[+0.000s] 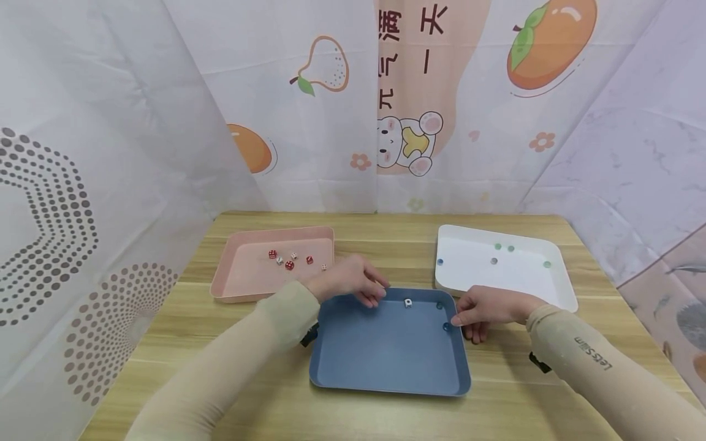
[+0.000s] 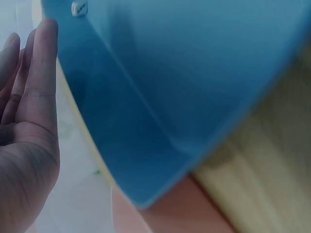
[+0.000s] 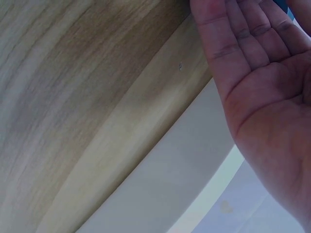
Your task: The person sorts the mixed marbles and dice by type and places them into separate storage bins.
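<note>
A blue tray lies on the wooden table between the hands. Inside it, a white die sits near the far edge, with a dark green glass bead and a dark blue glass bead by the right wall. Reaching over the tray's far left rim, my left hand has its fingers loosely extended and nothing visible in them; the left wrist view shows them beside the tray wall. My right hand pinches the tray's right rim, thumb on the inner side near the blue bead, fingers outside.
Back left, a pink tray holds several red dice and white dice. At the back right stands a white tray with several glass beads, close to the right hand. Printed curtains border the table.
</note>
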The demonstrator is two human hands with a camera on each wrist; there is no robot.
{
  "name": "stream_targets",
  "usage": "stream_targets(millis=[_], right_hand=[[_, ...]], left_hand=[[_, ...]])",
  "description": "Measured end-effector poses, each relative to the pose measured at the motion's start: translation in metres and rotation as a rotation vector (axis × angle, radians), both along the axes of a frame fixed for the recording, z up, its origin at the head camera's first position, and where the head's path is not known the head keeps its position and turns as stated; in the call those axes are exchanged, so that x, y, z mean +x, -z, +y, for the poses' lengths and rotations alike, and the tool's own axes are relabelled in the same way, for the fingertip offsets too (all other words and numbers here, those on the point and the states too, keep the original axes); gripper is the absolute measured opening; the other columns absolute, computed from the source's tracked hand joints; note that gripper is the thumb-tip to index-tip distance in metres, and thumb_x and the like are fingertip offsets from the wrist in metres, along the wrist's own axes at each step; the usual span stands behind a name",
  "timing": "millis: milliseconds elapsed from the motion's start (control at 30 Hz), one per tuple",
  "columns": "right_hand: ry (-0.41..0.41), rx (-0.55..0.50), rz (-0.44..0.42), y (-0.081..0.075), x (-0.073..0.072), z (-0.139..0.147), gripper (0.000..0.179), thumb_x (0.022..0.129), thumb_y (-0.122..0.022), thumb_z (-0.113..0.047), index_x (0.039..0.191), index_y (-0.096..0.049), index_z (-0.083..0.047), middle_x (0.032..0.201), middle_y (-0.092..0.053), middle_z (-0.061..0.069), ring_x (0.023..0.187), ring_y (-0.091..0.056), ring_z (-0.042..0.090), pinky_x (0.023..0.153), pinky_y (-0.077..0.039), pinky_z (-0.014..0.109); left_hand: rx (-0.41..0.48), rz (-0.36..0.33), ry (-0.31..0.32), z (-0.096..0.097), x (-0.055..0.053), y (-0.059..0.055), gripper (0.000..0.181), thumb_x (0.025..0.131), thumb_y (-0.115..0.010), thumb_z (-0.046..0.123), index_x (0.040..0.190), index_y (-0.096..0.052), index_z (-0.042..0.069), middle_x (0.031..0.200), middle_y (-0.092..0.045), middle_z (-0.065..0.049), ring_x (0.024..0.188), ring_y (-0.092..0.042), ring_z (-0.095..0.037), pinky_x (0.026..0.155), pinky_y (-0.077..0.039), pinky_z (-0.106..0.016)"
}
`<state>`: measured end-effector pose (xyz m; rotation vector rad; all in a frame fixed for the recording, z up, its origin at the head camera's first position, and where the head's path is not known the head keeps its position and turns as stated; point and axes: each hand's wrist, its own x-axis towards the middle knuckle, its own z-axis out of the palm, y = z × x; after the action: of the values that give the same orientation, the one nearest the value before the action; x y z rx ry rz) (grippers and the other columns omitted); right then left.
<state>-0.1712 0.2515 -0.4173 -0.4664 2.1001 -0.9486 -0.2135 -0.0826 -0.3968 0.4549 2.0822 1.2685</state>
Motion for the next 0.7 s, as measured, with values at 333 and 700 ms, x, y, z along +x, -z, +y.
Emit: stream_targets(millis=[333, 700], right_hand=[[-0.009, -0.003, -0.005, 0.0, 0.0, 0.0, 0.029, 0.102, -0.064, -0.022, 0.085, -0.071, 0.001, 0.079, -0.072, 0.014, 0.071, -0.072, 0.029, 0.068, -0.064, 0.043], [-0.009, 0.008, -0.011, -0.002, -0.001, -0.001, 0.03, 0.102, -0.065, -0.022, 0.085, -0.071, 0.001, 0.079, -0.072, 0.014, 0.071, -0.072, 0.028, 0.068, -0.064, 0.043]], left_hand=[[0.032, -0.037, -0.039, 0.019, 0.012, 0.016, 0.026, 0.09, -0.077, 0.004, 0.115, -0.075, -0.004, 0.084, -0.076, -0.02, 0.07, -0.075, -0.023, 0.069, -0.065, -0.039], [0.018, -0.029, -0.058, 0.031, 0.019, 0.031, 0.03, 0.09, -0.074, -0.001, 0.119, -0.072, -0.006, 0.082, -0.075, -0.021, 0.065, -0.074, -0.024, 0.062, -0.064, -0.035]])
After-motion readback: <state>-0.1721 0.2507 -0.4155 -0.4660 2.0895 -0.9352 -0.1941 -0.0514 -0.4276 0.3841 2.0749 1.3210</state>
